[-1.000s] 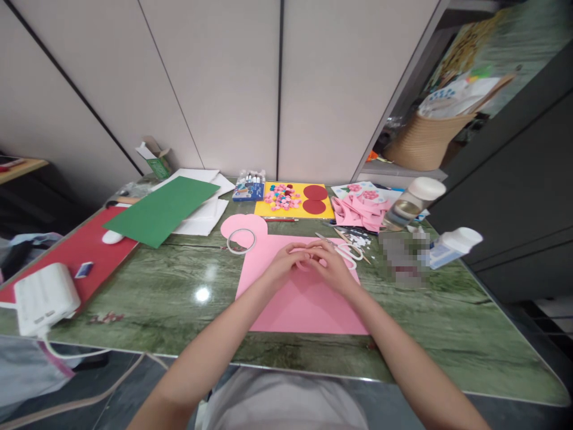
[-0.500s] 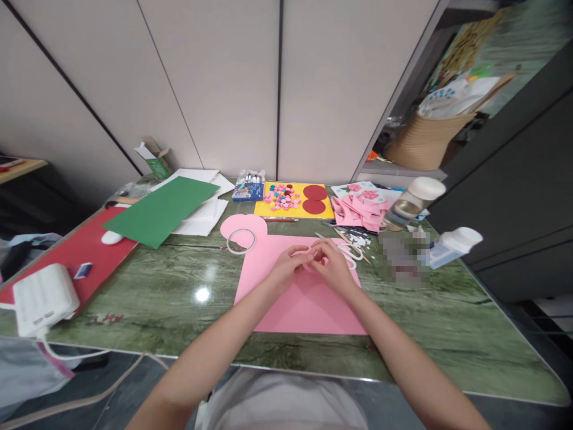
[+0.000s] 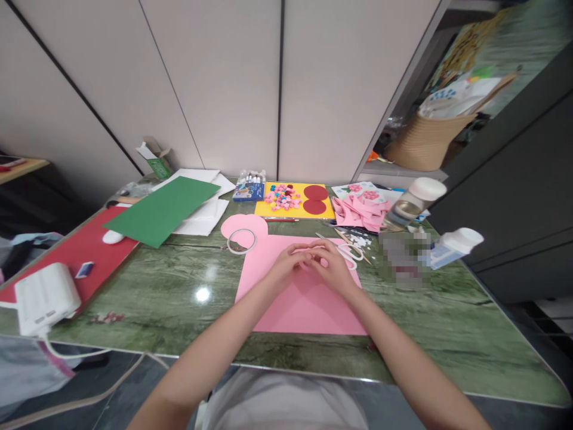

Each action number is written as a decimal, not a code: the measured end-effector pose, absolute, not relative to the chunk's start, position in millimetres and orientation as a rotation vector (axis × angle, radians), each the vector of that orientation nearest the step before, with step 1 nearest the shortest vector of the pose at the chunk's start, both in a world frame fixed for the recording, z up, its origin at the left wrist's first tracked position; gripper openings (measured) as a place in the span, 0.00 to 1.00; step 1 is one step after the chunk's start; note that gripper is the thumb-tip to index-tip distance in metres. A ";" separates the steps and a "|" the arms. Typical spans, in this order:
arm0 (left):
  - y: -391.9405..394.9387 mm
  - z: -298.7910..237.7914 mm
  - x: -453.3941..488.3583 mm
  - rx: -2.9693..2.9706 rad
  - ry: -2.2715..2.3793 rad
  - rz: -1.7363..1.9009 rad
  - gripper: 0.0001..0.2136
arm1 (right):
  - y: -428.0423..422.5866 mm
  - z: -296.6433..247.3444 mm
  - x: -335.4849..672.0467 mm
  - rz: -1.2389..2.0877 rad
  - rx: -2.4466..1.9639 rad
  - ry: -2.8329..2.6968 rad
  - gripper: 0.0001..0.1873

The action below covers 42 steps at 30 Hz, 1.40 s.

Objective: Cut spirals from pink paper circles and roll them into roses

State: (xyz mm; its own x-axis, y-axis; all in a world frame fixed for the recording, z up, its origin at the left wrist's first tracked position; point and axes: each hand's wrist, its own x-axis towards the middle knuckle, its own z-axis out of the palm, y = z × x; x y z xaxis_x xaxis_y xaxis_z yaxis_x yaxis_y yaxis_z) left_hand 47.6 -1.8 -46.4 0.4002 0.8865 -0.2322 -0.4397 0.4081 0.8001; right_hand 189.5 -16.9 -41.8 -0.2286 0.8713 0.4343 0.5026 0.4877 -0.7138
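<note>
My left hand (image 3: pixel 286 267) and my right hand (image 3: pixel 330 267) meet over the far part of a pink paper sheet (image 3: pixel 304 304) on the green table (image 3: pixel 170 298). Their fingertips are pinched together around a small pink piece that I cannot make out. A roll of clear tape (image 3: pixel 241 241) lies on a pink paper circle (image 3: pixel 237 224) just left of my left hand. White-handled scissors (image 3: pixel 347 252) lie just beyond my right hand.
At the back lie a yellow sheet (image 3: pixel 268 209) with small coloured pieces and two dark red circles, a paint set (image 3: pixel 249 188), pink cutouts (image 3: pixel 358 212), a jar (image 3: pixel 414 203) and a glue bottle (image 3: pixel 452 246). Green card (image 3: pixel 163 209), red card (image 3: pixel 89 248) and a white charger (image 3: pixel 45 295) sit left.
My fingers opened slightly half a second ago and have closed together again over the small piece. The hands stay in the same spot on the pink sheet.
</note>
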 end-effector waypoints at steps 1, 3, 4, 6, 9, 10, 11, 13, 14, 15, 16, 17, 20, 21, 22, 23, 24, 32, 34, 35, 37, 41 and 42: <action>-1.7 -47.6 47.7 0.713 0.737 0.936 0.16 | -16.8 -41.7 189.9 0.535 -1.166 -1.864 0.07; -2.0 -49.7 48.0 0.700 0.742 0.934 0.17 | -17.0 -41.0 190.4 0.529 -1.206 -1.832 0.06; -2.2 -50.5 48.3 0.695 0.741 0.934 0.17 | -17.2 -40.6 190.4 0.534 -1.218 -1.822 0.05; -3.0 -51.7 49.2 0.688 0.736 0.933 0.17 | -17.6 -40.3 190.1 0.546 -1.229 -1.804 0.04; -3.9 -53.1 50.5 0.688 0.728 0.926 0.18 | -17.4 -40.8 189.2 0.562 -1.229 -1.785 0.01; -4.0 -53.5 50.7 0.689 0.727 0.924 0.18 | -17.1 -40.9 188.9 0.566 -1.225 -1.785 0.01; -4.0 -53.7 50.7 0.692 0.726 0.921 0.18 | -16.8 -40.6 188.8 0.568 -1.219 -1.791 0.01; -3.4 -53.6 50.1 0.699 0.725 0.914 0.18 | -16.7 -38.7 188.8 0.566 -1.198 -1.817 0.01; -2.8 -53.1 49.6 0.702 0.724 0.912 0.18 | -17.0 -37.2 189.0 0.564 -1.186 -1.836 0.01; -2.2 -52.2 48.9 0.706 0.722 0.909 0.17 | -17.5 -35.7 189.2 0.564 -1.175 -1.855 0.03; -1.6 -51.1 48.3 0.710 0.718 0.907 0.17 | -18.1 -34.2 189.6 0.567 -1.164 -1.873 0.04; -1.0 -49.7 47.6 0.715 0.712 0.905 0.16 | -18.7 -33.0 189.9 0.577 -1.155 -1.887 0.05; 0.1 -45.9 46.5 0.729 0.685 0.903 0.14 | -20.0 -32.7 190.8 0.639 -1.120 -1.920 0.08; 0.1 -45.1 46.4 0.731 0.678 0.903 0.13 | -19.9 -33.4 190.9 0.656 -1.110 -1.927 0.09; 0.0 -44.7 46.5 0.731 0.675 0.904 0.13 | -19.7 -34.4 190.9 0.664 -1.103 -1.932 0.09; -0.3 -44.7 46.6 0.728 0.676 0.906 0.12 | -19.2 -35.4 190.8 0.660 -1.101 -1.932 0.09; -0.7 -45.0 46.9 0.722 0.680 0.906 0.13 | -18.7 -36.2 190.7 0.646 -1.106 -1.926 0.08; -5.2 -46.9 50.3 0.652 0.689 0.892 0.16 | -17.6 -37.6 189.3 0.589 -1.185 -1.784 0.02; -6.2 -45.7 51.4 0.646 0.679 0.887 0.16 | -17.4 -38.5 188.9 0.593 -1.189 -1.774 0.01; -6.7 -45.3 51.8 0.645 0.675 0.885 0.16 | -17.2 -39.1 188.8 0.597 -1.188 -1.772 0.02; -7.4 -45.0 52.7 0.648 0.667 0.882 0.16 | -16.6 -40.4 188.6 0.609 -1.186 -1.773 0.03; -7.3 -46.4 53.1 0.667 0.669 0.886 0.16 | -15.7 -41.6 188.5 0.610 -1.183 -1.771 0.04; -6.7 -46.7 52.8 0.669 0.675 0.888 0.16 | -15.7 -41.1 188.5 0.609 -1.183 -1.773 0.03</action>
